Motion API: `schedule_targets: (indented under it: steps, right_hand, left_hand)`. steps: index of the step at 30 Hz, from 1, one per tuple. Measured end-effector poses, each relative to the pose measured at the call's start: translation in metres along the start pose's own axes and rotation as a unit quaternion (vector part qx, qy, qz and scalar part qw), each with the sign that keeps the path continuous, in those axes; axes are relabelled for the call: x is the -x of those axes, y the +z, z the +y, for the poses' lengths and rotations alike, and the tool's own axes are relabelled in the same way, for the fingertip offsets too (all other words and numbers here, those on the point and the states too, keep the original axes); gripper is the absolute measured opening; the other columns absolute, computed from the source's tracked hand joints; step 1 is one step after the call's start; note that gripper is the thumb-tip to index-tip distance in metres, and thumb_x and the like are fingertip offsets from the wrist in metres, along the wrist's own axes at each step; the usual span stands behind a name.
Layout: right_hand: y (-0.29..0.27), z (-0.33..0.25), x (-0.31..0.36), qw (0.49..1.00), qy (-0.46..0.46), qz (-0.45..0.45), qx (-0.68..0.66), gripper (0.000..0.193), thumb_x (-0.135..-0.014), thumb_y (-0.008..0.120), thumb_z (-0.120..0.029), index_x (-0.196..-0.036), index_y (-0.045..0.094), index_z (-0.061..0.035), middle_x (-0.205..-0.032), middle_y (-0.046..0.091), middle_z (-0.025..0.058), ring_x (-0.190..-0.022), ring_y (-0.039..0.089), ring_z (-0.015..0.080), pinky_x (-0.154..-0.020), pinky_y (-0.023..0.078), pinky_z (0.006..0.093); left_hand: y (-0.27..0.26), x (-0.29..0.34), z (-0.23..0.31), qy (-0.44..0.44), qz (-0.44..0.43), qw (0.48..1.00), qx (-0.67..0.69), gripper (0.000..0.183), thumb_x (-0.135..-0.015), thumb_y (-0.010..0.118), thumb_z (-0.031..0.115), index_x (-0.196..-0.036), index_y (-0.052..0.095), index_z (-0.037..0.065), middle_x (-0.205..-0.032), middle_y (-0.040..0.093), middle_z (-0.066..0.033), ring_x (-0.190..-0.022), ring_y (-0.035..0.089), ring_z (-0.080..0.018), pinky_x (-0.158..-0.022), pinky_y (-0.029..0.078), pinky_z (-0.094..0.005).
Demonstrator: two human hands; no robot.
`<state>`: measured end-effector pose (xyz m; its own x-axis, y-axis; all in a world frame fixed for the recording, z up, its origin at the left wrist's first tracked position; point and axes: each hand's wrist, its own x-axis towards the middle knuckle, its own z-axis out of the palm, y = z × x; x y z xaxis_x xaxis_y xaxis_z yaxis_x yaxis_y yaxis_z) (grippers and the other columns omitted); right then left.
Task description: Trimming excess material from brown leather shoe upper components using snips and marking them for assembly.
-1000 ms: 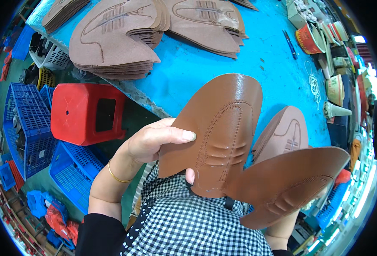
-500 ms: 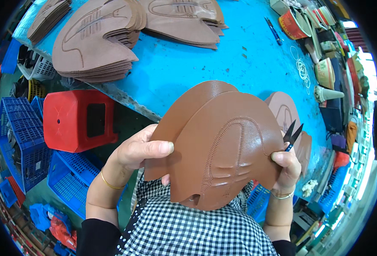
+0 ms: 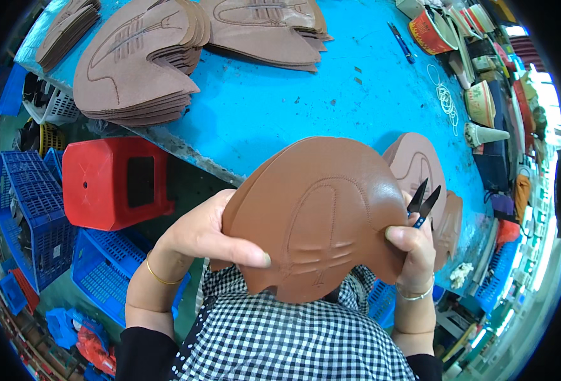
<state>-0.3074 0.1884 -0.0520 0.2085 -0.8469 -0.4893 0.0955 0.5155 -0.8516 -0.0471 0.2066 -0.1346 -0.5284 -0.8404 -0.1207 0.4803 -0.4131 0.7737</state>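
In front of my apron I hold a brown leather shoe upper (image 3: 318,197), its smooth side up, with stitched curved lines and short raised ridges. At least one more piece lies behind it, showing at the left edge. My left hand (image 3: 220,232) grips the left side, its thumb flat on top and its fingers hidden underneath. My right hand (image 3: 415,251) pinches the right edge under its thumb. Black-bladed thread snips (image 3: 424,206) stick up from that same hand, blades apart. Just behind them, more uppers (image 3: 423,162) lie suede side up on the blue table (image 3: 268,108).
Stacks of uppers (image 3: 134,70) stand at the table's far left. A pen-like tool (image 3: 402,43), white cord (image 3: 445,98), a paper tub (image 3: 431,32) and a thread cone (image 3: 483,134) lie to the right. Beside the table are a red stool (image 3: 99,181) and blue crates (image 3: 36,216).
The front upper has shifted left over the one behind, so the pieces overlap more closely. My left thumb has moved further onto it. My right hand and the snips have moved slightly left.
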Motion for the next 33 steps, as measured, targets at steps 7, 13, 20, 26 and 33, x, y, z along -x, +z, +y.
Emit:
schedule_targets:
  steps: [7, 13, 20, 26, 33]
  right_hand:
    - [-0.015, -0.001, 0.000, 0.980, -0.193, -0.056, 0.000, 0.026, -0.086, 0.061, -0.027, -0.077, 0.048, -0.0071, -0.071, 0.045, 0.0015, -0.054, 0.038, 0.0084, -0.051, 0.033, 0.0275]
    - [-0.018, -0.031, 0.000, 0.934, -0.304, -0.112, 0.148, 0.019, -0.084, 0.064, -0.021, -0.083, 0.058, -0.0029, -0.070, 0.052, 0.0035, -0.053, 0.043, 0.0073, -0.048, 0.033, 0.0226]
    - [0.017, -0.020, 0.016, 0.786, -0.344, -0.353, 0.373, 0.034, -0.067, 0.069, -0.002, -0.099, 0.072, -0.0143, -0.090, 0.064, 0.0011, -0.065, 0.061, 0.0109, -0.049, 0.045, 0.0245]
    - [-0.001, -0.004, 0.050, 0.688, -0.439, -0.407, 0.410, 0.016, -0.083, 0.065, -0.024, -0.093, 0.075, -0.0175, -0.086, 0.065, -0.0021, -0.055, 0.056, 0.0100, -0.045, 0.040, 0.0228]
    - [-0.041, 0.046, 0.087, 0.748, -0.377, -0.410, 0.361, 0.026, -0.067, 0.074, -0.008, -0.091, 0.062, -0.0114, -0.087, 0.061, -0.0003, -0.062, 0.059, 0.0189, -0.049, 0.046, 0.0298]
  left_hand:
    - [0.013, 0.008, 0.026, 0.257, -0.046, 0.871, -0.416, 0.027, -0.068, 0.070, 0.005, -0.095, 0.074, 0.009, -0.095, 0.072, -0.0051, -0.060, 0.061, -0.0141, -0.051, 0.049, -0.0244]
    - [0.038, 0.029, 0.037, 0.387, -0.028, 0.697, -0.603, 0.033, -0.065, 0.072, 0.006, -0.088, 0.076, 0.029, -0.099, 0.071, 0.0066, -0.055, 0.052, -0.0070, -0.044, 0.040, -0.0201]
    - [0.057, 0.049, 0.025, 0.428, -0.005, 0.699, -0.573, 0.031, -0.066, 0.072, 0.009, -0.092, 0.076, 0.024, -0.084, 0.063, 0.0034, -0.055, 0.055, -0.0081, -0.043, 0.041, -0.0200]
    - [0.090, 0.060, -0.012, 0.394, -0.039, 0.781, -0.483, 0.025, -0.070, 0.075, 0.019, -0.095, 0.075, 0.014, -0.078, 0.065, 0.0002, -0.055, 0.061, -0.0116, -0.043, 0.045, -0.0229]
    - [0.125, 0.083, -0.050, 0.302, -0.088, 0.810, -0.495, 0.029, -0.067, 0.077, 0.018, -0.096, 0.074, 0.016, -0.086, 0.065, 0.0008, -0.058, 0.061, -0.0120, -0.045, 0.044, -0.0238]
